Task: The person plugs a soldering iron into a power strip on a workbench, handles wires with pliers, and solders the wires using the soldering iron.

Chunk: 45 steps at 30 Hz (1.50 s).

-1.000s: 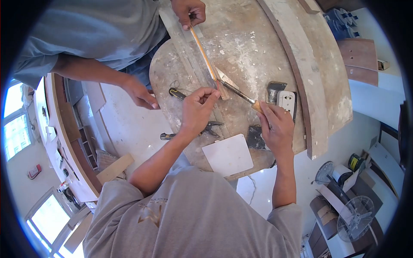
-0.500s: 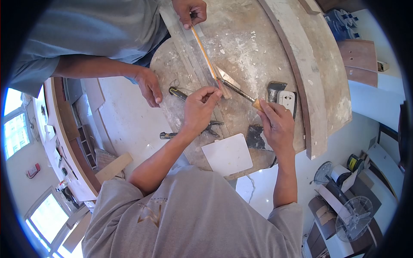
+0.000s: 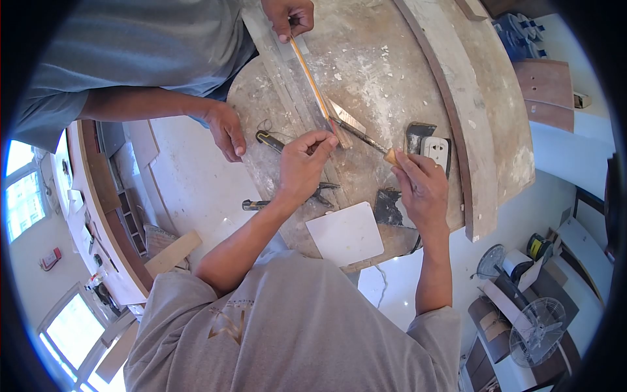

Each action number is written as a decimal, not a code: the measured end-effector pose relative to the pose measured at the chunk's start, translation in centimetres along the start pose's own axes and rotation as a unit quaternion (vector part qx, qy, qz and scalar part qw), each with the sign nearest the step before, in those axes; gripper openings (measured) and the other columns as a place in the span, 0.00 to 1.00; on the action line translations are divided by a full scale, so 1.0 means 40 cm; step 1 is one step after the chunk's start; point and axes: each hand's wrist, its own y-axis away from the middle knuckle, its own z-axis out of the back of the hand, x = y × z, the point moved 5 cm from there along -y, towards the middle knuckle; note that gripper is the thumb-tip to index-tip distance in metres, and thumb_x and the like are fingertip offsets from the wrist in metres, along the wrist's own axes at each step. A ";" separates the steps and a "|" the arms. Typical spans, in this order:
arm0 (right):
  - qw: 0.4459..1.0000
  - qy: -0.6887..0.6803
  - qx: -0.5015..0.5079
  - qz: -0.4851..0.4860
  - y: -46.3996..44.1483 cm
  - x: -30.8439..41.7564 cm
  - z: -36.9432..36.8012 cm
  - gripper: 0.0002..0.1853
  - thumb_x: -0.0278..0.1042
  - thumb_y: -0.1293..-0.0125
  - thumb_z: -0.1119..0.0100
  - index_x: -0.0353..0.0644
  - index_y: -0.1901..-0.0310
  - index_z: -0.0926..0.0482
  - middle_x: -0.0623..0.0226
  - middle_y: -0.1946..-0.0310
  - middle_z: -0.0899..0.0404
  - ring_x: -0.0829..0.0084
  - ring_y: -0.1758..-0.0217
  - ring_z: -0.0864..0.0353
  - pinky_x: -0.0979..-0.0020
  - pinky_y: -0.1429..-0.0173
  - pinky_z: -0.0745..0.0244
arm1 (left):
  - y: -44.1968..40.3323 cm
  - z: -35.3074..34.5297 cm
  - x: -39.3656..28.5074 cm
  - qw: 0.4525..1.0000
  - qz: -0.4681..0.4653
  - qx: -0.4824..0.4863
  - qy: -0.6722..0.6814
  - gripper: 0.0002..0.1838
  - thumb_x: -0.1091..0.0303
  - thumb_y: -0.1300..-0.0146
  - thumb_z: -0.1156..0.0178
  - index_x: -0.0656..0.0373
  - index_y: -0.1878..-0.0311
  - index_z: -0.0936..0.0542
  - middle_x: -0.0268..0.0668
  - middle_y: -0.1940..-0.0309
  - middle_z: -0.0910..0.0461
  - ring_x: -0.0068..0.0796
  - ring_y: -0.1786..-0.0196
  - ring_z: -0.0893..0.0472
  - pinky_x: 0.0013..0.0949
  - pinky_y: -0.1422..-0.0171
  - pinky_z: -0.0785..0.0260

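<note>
My right hand (image 3: 421, 189) is closed on the wooden handle of a soldering iron (image 3: 366, 139), whose dark tip touches the lower end of a thin yellow-and-white strip (image 3: 310, 80). Beside that tip my left hand (image 3: 305, 163) pinches a small reddish end, perhaps a wire. A co-worker's hand (image 3: 289, 16) holds the strip's upper end. The co-worker's other hand (image 3: 227, 132) hangs beside the table edge with its fingers bent. Under the strip lies a flat board (image 3: 277, 72) on the worn table (image 3: 366, 52).
A black-and-yellow tool (image 3: 268, 140), black pliers (image 3: 323, 194) and a white square plate (image 3: 345, 234) lie near my left arm. A white power socket (image 3: 435, 151) sits right of the iron. A long curved wooden piece (image 3: 457, 98) crosses the table's right side.
The co-worker's lower hand has moved up and to the right, against the table edge. My hands have barely shifted, and the iron stays at the strip's end.
</note>
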 end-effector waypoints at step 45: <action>0.998 -0.051 0.018 -0.025 0.034 -0.008 -0.035 0.20 0.29 0.36 0.30 0.45 0.42 0.15 0.61 0.63 0.18 0.60 0.64 0.19 0.61 0.60 0.27 | 0.016 -0.008 -0.016 0.998 0.009 0.016 0.057 0.12 0.63 0.23 0.38 0.64 0.52 0.15 0.29 0.67 0.18 0.15 0.67 0.26 0.21 0.60 0.33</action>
